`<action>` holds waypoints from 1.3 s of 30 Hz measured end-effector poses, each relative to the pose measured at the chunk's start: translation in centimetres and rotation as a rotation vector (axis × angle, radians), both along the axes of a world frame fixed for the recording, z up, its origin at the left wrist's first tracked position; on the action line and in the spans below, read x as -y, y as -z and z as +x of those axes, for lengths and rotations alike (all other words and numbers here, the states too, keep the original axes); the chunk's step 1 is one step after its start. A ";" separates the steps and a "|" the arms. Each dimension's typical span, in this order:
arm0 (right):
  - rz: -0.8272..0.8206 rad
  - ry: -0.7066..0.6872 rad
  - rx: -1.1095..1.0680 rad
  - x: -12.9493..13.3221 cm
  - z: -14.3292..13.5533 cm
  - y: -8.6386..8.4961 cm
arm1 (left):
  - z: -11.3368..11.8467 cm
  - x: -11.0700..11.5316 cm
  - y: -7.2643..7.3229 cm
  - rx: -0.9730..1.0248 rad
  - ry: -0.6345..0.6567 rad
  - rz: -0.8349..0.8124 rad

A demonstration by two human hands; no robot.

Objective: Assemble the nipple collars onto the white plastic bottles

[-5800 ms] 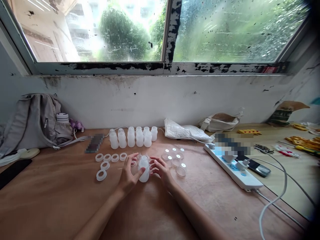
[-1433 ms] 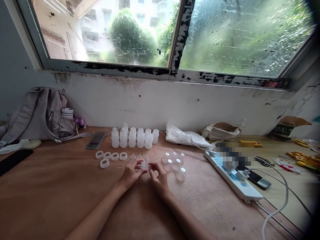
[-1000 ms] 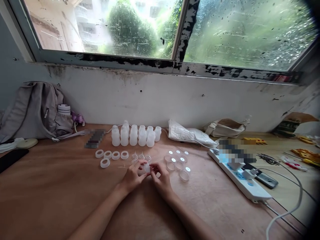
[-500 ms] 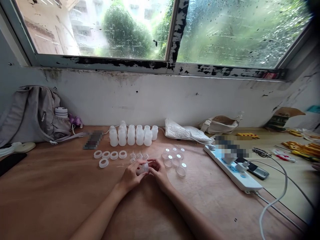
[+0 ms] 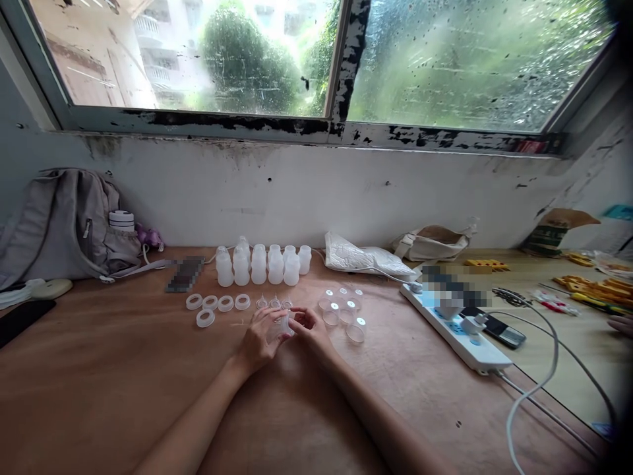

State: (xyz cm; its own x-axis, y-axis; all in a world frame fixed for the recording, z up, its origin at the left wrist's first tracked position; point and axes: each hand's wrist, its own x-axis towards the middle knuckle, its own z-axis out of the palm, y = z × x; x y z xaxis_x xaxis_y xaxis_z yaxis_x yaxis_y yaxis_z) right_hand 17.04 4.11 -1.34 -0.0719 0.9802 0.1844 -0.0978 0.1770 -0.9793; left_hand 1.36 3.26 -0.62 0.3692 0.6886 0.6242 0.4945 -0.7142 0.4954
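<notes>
Both hands meet over a small translucent baby bottle part [image 5: 283,326], whose exact shape is mostly covered by fingers. My left hand [image 5: 261,336] is closed around its left side. On its right edge, the bent fingers of my right hand [image 5: 310,328] press against it. Just behind my fingers stand small clear nipples [image 5: 275,303], partly hidden. White screw rings [image 5: 226,303] lie flat left of them. To the right of my right hand are several clear caps [image 5: 355,333], each with a white dot. Frosted bottles [image 5: 258,265] stand upright in rows farther back.
A white power strip [image 5: 459,333] with plugs and looping cables lies right. White plastic packaging [image 5: 363,257] and a beige bag [image 5: 435,243] rest by the wall. A grey backpack [image 5: 69,227] sits at the left. At the far right edge, another person's hand [image 5: 622,324] partly shows.
My left hand has rolled slightly over the bottle part, and its fingers now cover more of its top. The view has shifted a little; the laid-out parts stay in place.
</notes>
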 end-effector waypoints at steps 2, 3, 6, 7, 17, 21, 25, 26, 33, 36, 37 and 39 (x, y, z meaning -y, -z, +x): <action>-0.045 -0.091 -0.001 0.2 -0.1 -0.2 | 0.1 0.2 -0.3 0.014 0.021 -0.037; -0.070 -0.130 -0.014 0.3 -0.1 -0.4 | 0.1 0.3 -0.4 0.023 0.026 -0.062; -0.134 -0.163 -0.105 0.4 -0.3 -0.4 | 0.2 0.5 -0.8 0.036 0.013 -0.108; -0.150 -0.159 -0.137 0.4 -0.3 -0.4 | 0.2 0.5 -0.9 0.034 0.003 -0.109; -0.059 -0.052 -0.025 0.0 -0.5 0.3 | 0.5 0.5 -0.2 -0.038 -0.132 -0.198; -0.011 -0.007 0.059 0.2 -0.7 0.4 | 1.0 0.7 -0.1 0.017 -0.136 -0.263; 0.048 0.047 0.159 0.4 -0.7 0.4 | 1.6 1.0 -0.2 0.077 -0.180 -0.309; 0.065 0.061 0.182 0.4 -0.7 0.4 | 1.7 1.0 -0.2 0.093 -0.191 -0.327; 0.079 0.035 0.203 0.7 -0.7 0.3 | 1.9 0.8 0.2 0.184 -0.211 -0.393; 0.056 -0.020 0.175 0.9 -0.8 0.1 | 1.8 0.6 0.4 0.202 -0.216 -0.390; 0.054 -0.026 0.171 1.0 -0.8 0.0 | 1.8 0.6 0.4 0.203 -0.221 -0.396; 0.056 -0.031 0.174 1.0 -0.8 0.1 | 1.8 0.5 0.5 0.198 -0.240 -0.411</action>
